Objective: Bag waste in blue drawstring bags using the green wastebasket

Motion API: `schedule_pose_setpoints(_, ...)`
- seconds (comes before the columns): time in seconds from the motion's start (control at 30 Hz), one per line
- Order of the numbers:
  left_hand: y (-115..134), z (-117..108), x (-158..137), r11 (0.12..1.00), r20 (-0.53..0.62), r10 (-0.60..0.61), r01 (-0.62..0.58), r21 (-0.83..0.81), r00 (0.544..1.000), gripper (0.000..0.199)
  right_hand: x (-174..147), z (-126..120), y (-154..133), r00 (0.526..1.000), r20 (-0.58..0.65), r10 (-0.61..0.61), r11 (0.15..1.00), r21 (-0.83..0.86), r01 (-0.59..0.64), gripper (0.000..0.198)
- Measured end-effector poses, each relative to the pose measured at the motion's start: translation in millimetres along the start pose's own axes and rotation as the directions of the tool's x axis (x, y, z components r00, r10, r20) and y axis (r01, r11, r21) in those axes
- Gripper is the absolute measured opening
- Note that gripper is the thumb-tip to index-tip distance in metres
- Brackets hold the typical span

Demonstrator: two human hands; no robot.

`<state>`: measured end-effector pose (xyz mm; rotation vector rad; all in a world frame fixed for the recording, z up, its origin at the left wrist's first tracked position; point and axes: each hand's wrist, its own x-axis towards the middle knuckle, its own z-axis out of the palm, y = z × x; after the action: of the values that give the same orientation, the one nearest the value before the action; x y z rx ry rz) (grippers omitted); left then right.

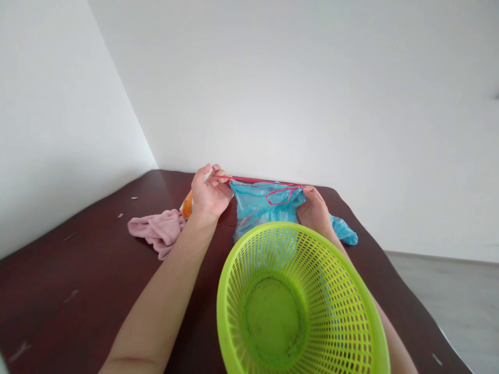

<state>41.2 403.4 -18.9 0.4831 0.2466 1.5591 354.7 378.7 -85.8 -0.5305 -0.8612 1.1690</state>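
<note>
A blue plastic bag (253, 205) with a red drawstring (257, 180) is stretched between my two hands beyond the basket. My left hand (210, 195) grips the drawstring at the bag's left end, pulling it taut. At the other end, my right hand (314, 208) pinches the bag's top edge, where a loop of the red string hangs down. In front of the bag, nearest to me, a green plastic basket (275, 311) with slotted walls tilts its open side toward me; it hides part of my right forearm and the bag's lower part.
On the dark red-brown table (97, 280), a pink cloth (159, 231) lies left of my left wrist. An orange-and-white packet (187, 204) is partly hidden behind that wrist. More blue plastic (343, 230) lies right of my right hand. White walls stand behind and at left.
</note>
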Motion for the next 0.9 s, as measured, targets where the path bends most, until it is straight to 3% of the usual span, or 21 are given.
schedule_pose_setpoints(0.1, -2.1, -0.4, -1.4, 0.994, 0.081, 0.067, -0.074, 0.082, 0.994, 0.038, -1.7, 3.0, 1.9, 1.0, -0.011, -0.007, 0.998, 0.055, 0.007, 0.029)
schedule_pose_setpoints(0.17, -5.5, -2.5, -0.3, 0.949, 0.119, 0.121, -0.149, 0.277, 0.986, 0.046, -2.7, 4.1, 1.5, 1.0, -0.007, -0.019, 0.998, 0.06, 0.019, 0.027)
schedule_pose_setpoints(0.2, -7.3, -4.4, 0.5, 0.879, 0.153, 0.14, -0.194, 0.436, 0.978, 0.047, -3.1, 4.2, 0.6, 1.0, -0.007, -0.03, 0.998, 0.057, 0.03, 0.025)
schedule_pose_setpoints(0.23, -8.9, -6.5, 1.0, 0.754, 0.211, 0.146, -0.246, 0.609, 0.967, 0.047, -3.4, 4.1, -0.8, 0.999, -0.01, -0.044, 0.998, 0.052, 0.044, 0.024)
schedule_pose_setpoints(0.3, -11.8, -10.3, 0.1, 0.383, 0.366, 0.129, -0.387, 0.839, 0.921, 0.042, -4.2, 3.9, -4.6, 0.998, -0.016, -0.069, 0.997, 0.029, 0.069, 0.024)
schedule_pose_setpoints(0.37, -15.1, -11.1, -4.4, 0.095, 0.507, 0.079, -0.513, 0.853, 0.858, 0.038, -5.7, 4.9, -8.2, 0.997, -0.001, -0.075, 0.997, -0.008, 0.075, 0.024)
schedule_pose_setpoints(0.4, -16.9, -9.9, -7.8, 0.034, 0.555, 0.041, -0.557, 0.83, 0.831, 0.04, -6.8, 6.2, -9.6, 0.997, 0.017, -0.072, 0.997, -0.031, 0.073, 0.024)
schedule_pose_setpoints(0.43, -19.0, -7.8, -11.7, 0.02, 0.589, -0.006, -0.589, 0.808, 0.808, 0.043, -8.3, 8.2, -10.6, 0.997, 0.043, -0.066, 0.996, -0.055, 0.069, 0.024)
schedule_pose_setpoints(0.53, -26.0, 1.0, -22.4, 0.09, 0.641, -0.206, -0.638, 0.765, 0.739, 0.048, -14.1, 16.8, -11.4, 0.988, 0.146, -0.04, 0.99, -0.128, 0.059, 0.024)
schedule_pose_setpoints(0.6, -31.2, 4.5, -25.5, 0.124, 0.645, -0.267, -0.638, 0.76, 0.716, 0.036, -18.4, 23.3, -11.3, 0.979, 0.203, -0.025, 0.984, -0.169, 0.06, 0.028)
schedule_pose_setpoints(0.67, -36.3, 3.6, -23.8, 0.132, 0.625, -0.256, -0.614, 0.779, 0.738, 0.023, -22.4, 28.6, -12.0, 0.972, 0.237, -0.009, 0.976, -0.208, 0.06, 0.031)
schedule_pose_setpoints(0.73, -40.6, -0.9, -18.2, 0.159, 0.583, -0.22, -0.561, 0.812, 0.782, 0.023, -25.5, 32.0, -13.7, 0.964, 0.265, 0.02, 0.966, -0.255, 0.049, 0.031)
schedule_pose_setpoints(0.9, -44.7, -13.6, -1.3, 0.359, 0.446, -0.113, -0.382, 0.852, 0.888, 0.03, -25.6, 30.2, -16.4, 0.951, 0.293, 0.096, 0.955, -0.297, -0.005, 0.019)
